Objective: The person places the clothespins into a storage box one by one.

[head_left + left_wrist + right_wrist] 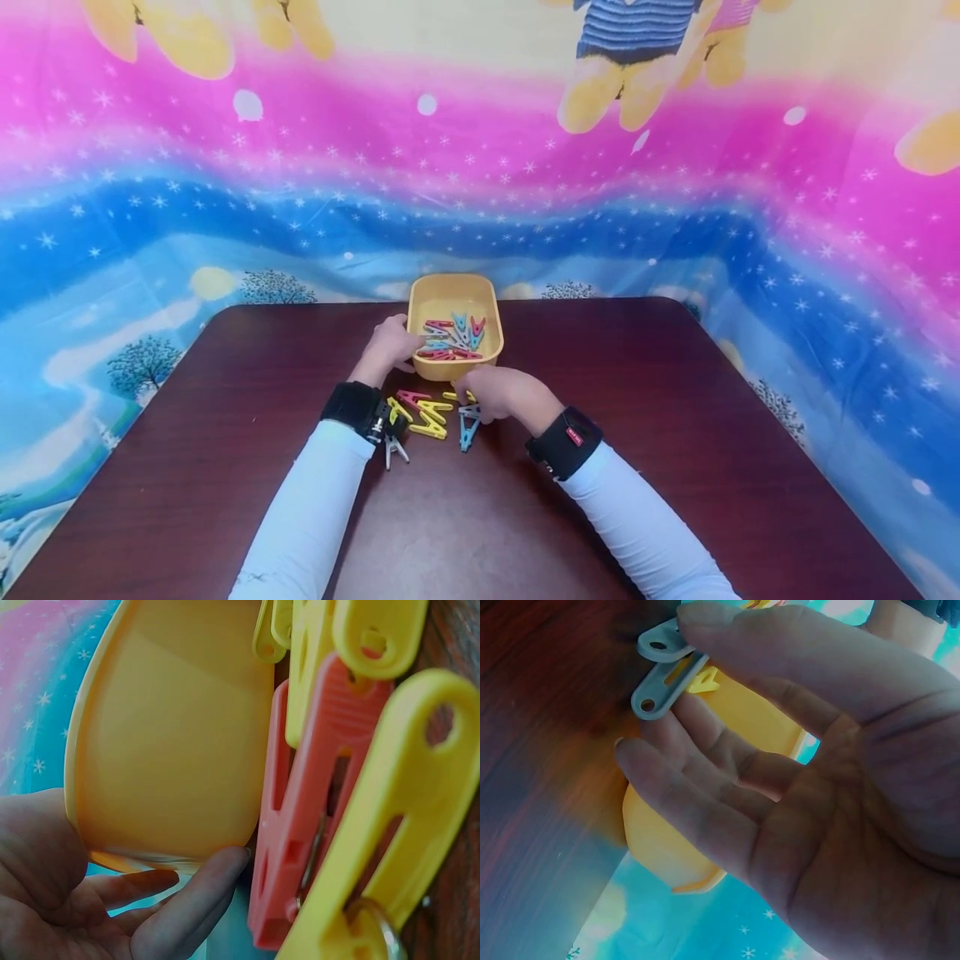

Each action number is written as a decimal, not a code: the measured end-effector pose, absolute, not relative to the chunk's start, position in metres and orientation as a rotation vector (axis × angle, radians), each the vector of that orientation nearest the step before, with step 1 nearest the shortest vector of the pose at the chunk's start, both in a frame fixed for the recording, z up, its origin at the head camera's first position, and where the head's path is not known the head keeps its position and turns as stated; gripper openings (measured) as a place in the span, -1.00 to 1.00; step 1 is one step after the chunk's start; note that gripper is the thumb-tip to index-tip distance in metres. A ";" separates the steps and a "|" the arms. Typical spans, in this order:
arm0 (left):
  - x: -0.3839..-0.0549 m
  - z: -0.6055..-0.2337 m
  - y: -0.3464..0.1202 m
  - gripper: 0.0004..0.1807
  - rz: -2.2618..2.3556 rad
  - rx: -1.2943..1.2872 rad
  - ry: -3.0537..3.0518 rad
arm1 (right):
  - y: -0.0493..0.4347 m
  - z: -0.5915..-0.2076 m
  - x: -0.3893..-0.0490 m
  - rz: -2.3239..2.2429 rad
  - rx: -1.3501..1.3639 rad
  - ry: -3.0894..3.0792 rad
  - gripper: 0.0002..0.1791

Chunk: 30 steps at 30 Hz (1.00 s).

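A yellow plastic bin [453,287] holding several red, blue and grey clothespins [457,340] stands toward the back of the table. My left hand [390,346] grips the bin's left side; in the left wrist view its fingers [187,907] curl along the lower wall. Just in front of the bin, my right hand [510,393] pinches a grey clothespin [660,686], thumb against one arm and fingers behind. A blue clothespin [468,437] lies beside that hand. Between the hands are several yellow clothespins [429,427] and a red clothespin [307,802].
A white clothespin [395,451] lies near the left wrist strap [352,407]. The dark wooden table [600,342] reaches back to a patterned cloth backdrop [480,167], close behind the bin.
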<state>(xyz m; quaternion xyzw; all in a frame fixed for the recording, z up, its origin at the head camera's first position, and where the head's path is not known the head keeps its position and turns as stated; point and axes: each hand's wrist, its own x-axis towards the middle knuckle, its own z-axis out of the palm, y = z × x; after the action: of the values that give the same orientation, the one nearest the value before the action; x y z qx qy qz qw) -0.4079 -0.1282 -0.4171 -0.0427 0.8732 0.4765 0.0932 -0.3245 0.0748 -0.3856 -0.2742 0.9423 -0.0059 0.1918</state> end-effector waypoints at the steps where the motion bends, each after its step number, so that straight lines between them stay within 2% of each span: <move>1: -0.408 -0.417 -0.128 -0.41 1.414 -0.128 2.591 | 0.074 -0.386 -0.324 -0.009 -0.771 2.646 -0.66; 11: -0.404 -0.415 -0.129 -0.45 1.414 -0.111 2.597 | 0.073 -0.385 -0.321 0.036 -0.752 2.652 -0.68; 18: -0.407 -0.417 -0.127 -0.39 1.410 -0.142 2.594 | 0.073 -0.383 -0.321 0.045 -0.789 2.620 -0.69; 30: -0.407 -0.417 -0.130 -0.38 1.413 -0.118 2.604 | 0.074 -0.383 -0.320 -0.044 -0.697 2.596 -0.74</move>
<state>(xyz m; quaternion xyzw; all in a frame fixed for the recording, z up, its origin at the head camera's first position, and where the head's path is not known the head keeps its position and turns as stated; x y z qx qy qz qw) -0.4066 -0.1296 -0.4173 -0.0395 0.8747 0.4748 0.0883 -0.3196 0.0745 -0.3829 -0.2525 0.9411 -0.0161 0.2246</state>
